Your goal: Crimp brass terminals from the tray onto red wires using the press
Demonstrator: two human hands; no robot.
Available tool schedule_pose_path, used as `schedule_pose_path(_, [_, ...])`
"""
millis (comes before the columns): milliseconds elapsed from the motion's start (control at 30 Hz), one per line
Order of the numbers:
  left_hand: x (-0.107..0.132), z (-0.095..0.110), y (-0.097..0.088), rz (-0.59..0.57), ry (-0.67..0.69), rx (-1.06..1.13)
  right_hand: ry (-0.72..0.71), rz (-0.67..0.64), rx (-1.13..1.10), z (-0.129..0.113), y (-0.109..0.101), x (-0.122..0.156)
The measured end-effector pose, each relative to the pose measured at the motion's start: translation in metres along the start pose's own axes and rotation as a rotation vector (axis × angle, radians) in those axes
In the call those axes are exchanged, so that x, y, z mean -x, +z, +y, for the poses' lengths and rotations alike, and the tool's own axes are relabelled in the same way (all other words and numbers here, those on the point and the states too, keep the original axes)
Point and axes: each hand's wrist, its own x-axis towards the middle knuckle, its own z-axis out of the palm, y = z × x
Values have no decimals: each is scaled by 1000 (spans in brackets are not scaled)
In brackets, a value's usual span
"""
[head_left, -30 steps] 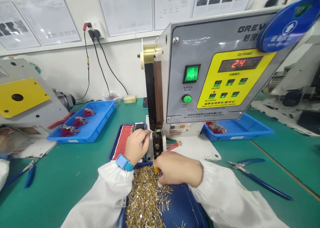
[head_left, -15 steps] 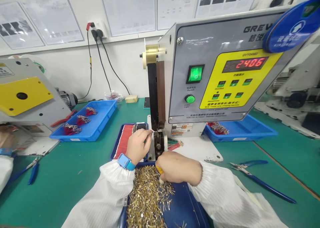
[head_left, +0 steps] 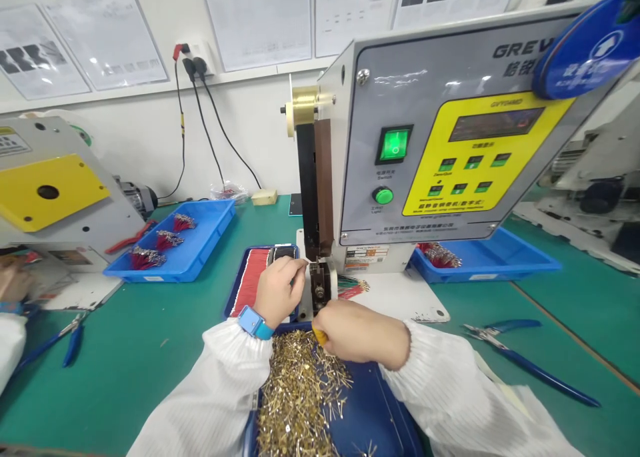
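Note:
My left hand [head_left: 278,290] is closed in a pinch on a thin wire, its fingertips at the left side of the small black press head [head_left: 319,285] of the grey crimping machine [head_left: 440,143]. My right hand [head_left: 356,333] is curled shut just below the press head, with a yellow fingertip cover showing; what it pinches is hidden. Below both hands lies a dark blue tray [head_left: 370,417] heaped with several loose brass terminals [head_left: 295,397]. A tray of red wires [head_left: 250,280] sits behind my left hand. Finished green and red wires [head_left: 353,287] lie to the right of the press.
A blue tray with red wire bundles [head_left: 175,243] stands at the left, another blue tray [head_left: 490,260] at the right. Blue-handled pliers [head_left: 525,363] lie right of my arm, another pair [head_left: 70,340] at the left. Another person's sleeve [head_left: 7,343] shows at the left edge.
Both hands stay at the press head, hardly moving. The machine's red counter read 2406 half a second ago and now looks blank. The view has shifted slightly.

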Motion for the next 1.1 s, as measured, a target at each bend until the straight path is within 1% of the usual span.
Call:
schedule_pose_path(100, [1,-1,0,1,7,-7,44,0,-16,3,-3,2])
schedule_pose_path(200, [2,-2,1,-2,11,-10,15,52,-47,3,-2,2])
schedule_pose_path(267, [3,-3,2,-4,13,-12,-7,59,-47,1,0,1])
schedule_pose_path(400, [3,-3,2,-13,11,-24,-4,-8,52,-6,0,1])
schedule_pose_path(500, [2,-2,1,-11,8,-15,31,-55,46,-7,-6,3])
schedule_pose_path(600, [1,-2,1,-10,2,-5,83,-53,27,-3,-12,6])
schedule_pose_path(700, [1,-1,1,-10,-6,-6,112,-58,32,-1,-14,7])
schedule_pose_path(833, [1,-1,1,-10,0,-15,88,-97,15,-5,-11,6])
schedule_pose_path(967, [1,-1,1,-19,0,-10,57,-111,64,-5,-9,5])
schedule_pose_path(1033, [1,-1,1,-19,-1,-5,71,-100,70,-2,-9,5])
schedule_pose_path(1100, [1,-1,0,-16,0,-1,70,-52,38,2,-8,5])
